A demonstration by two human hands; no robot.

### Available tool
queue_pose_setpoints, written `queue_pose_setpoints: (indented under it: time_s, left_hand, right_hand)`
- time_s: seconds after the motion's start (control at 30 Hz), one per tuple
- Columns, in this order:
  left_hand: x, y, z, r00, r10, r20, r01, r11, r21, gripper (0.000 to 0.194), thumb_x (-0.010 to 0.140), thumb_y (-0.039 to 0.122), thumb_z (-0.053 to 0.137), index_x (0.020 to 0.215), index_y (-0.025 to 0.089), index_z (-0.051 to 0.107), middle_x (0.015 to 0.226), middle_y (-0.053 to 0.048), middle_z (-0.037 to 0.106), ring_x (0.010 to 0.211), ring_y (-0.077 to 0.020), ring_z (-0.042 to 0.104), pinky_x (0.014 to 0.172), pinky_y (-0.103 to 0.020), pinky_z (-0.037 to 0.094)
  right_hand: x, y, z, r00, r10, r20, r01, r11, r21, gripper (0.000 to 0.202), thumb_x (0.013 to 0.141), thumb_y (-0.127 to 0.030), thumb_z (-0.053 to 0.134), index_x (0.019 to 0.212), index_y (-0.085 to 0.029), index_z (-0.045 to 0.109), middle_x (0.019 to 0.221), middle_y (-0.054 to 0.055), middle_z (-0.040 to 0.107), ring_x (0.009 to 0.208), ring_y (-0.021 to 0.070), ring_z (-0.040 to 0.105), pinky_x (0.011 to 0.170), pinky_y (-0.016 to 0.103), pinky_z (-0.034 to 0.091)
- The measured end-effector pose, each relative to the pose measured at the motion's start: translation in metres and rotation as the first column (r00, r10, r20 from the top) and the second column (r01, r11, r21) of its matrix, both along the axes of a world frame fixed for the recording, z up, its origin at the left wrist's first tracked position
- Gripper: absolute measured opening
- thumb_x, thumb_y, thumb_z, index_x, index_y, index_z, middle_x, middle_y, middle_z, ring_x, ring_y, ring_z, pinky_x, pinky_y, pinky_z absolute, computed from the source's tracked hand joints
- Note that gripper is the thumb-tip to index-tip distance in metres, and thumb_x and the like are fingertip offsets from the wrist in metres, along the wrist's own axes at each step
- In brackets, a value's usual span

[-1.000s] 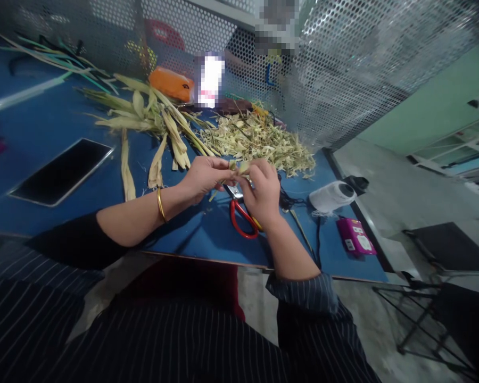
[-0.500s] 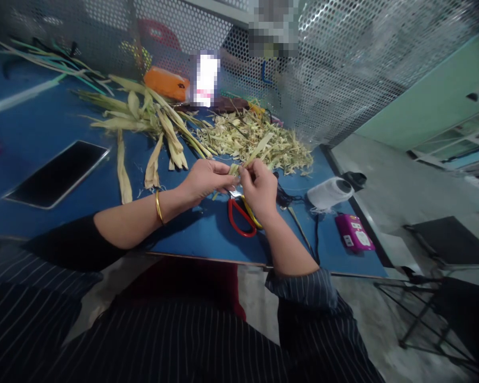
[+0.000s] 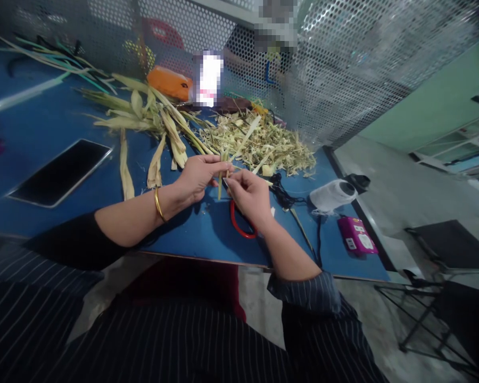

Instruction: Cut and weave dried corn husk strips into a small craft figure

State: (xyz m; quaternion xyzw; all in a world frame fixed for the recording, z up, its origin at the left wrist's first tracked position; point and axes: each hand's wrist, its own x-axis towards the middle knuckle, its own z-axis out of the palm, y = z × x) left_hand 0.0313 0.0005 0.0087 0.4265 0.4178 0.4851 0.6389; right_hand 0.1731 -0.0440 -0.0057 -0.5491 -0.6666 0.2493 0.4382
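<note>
Between my fingertips, above the table, is a pale green-yellow husk strip (image 3: 220,187), folded or crossed with others. One long end sticks up past my fingers and another hangs down. My left hand (image 3: 197,180) is closed, pinching the strip between thumb and fingers. Close beside it, my right hand (image 3: 250,196) is also closed in a pinch on the same strip, its fingertips partly hidden. Below my right hand lie scissors with a red handle (image 3: 239,226); the rest of them is covered. Behind my hands spreads a heap of shredded husk (image 3: 277,141).
Whole husks (image 3: 143,114) lie at the back left, beside an orange pouch (image 3: 170,83) and a lit phone (image 3: 209,80). A dark phone (image 3: 62,171) lies left. To the right are black cord (image 3: 285,194), a white thread cone (image 3: 331,194) and a purple packet (image 3: 357,235). Perforated metal panels stand behind.
My right hand has shifted slightly left and down, covering the scissors' yellow handle. My left hand has moved slightly. The strip now has one end hanging lower and one standing up.
</note>
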Motion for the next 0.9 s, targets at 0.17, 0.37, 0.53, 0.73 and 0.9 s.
queue_pose_setpoints:
  time_s: [0.17,0.37,0.53,0.73,0.9]
  left_hand:
    - [0.001,0.0,0.003,1.0,0.001,0.013,-0.001,1.0,0.005,0.011,0.071,0.017,0.075,0.069,0.011,0.066,0.072,-0.005,0.07,0.056,-0.0079,0.06,0.038,-0.017,0.032]
    - [-0.002,-0.003,0.001,0.987,-0.115,-0.114,0.124,0.99,0.073,0.013,0.078,0.025,0.07,0.073,0.012,0.068,0.076,-0.005,0.07,0.062,-0.0093,0.063,0.038,-0.016,0.031]
    - [-0.001,-0.004,0.002,0.984,-0.092,-0.155,0.105,0.991,0.078,0.012,0.076,0.017,0.07,0.086,0.014,0.063,0.069,-0.001,0.067,0.057,-0.01,0.064,0.037,-0.016,0.031]
    - [0.0,-0.005,0.005,0.986,-0.072,-0.148,0.076,0.997,0.018,0.019,0.075,0.01,0.067,0.086,0.017,0.054,0.068,0.001,0.065,0.057,-0.0099,0.064,0.037,-0.016,0.03]
    - [-0.002,0.0,0.002,0.991,-0.089,-0.102,0.089,0.996,-0.003,0.019,0.074,0.011,0.066,0.085,0.018,0.053,0.068,-0.001,0.066,0.056,-0.0096,0.063,0.037,-0.015,0.027]
  right_hand:
    - [0.008,0.015,-0.001,0.754,-0.173,-0.634,-0.079,0.934,-0.349,0.036,0.073,-0.051,0.072,0.085,-0.018,0.067,0.073,-0.001,0.063,0.056,0.0078,0.054,0.051,0.022,0.04]
    - [0.009,0.01,0.005,0.814,-0.147,-0.562,0.231,0.97,0.08,0.022,0.085,-0.043,0.063,0.089,-0.022,0.07,0.092,0.002,0.069,0.081,0.013,0.064,0.074,0.027,0.051]
    - [0.002,-0.007,0.016,0.958,0.029,-0.287,0.075,0.935,0.346,0.015,0.092,-0.036,0.055,0.095,-0.026,0.066,0.086,0.001,0.068,0.086,0.016,0.065,0.086,0.033,0.05]
    - [0.012,-0.002,0.019,0.989,0.049,-0.142,-0.017,0.976,0.218,0.034,0.093,-0.029,0.05,0.061,-0.021,0.054,0.068,-0.001,0.055,0.072,0.0136,0.053,0.075,0.029,0.042]
    - [0.016,0.003,0.019,0.999,0.024,-0.04,-0.02,0.994,0.111,0.03,0.082,-0.014,0.05,0.052,-0.019,0.051,0.064,-0.001,0.05,0.07,0.013,0.051,0.073,0.029,0.038]
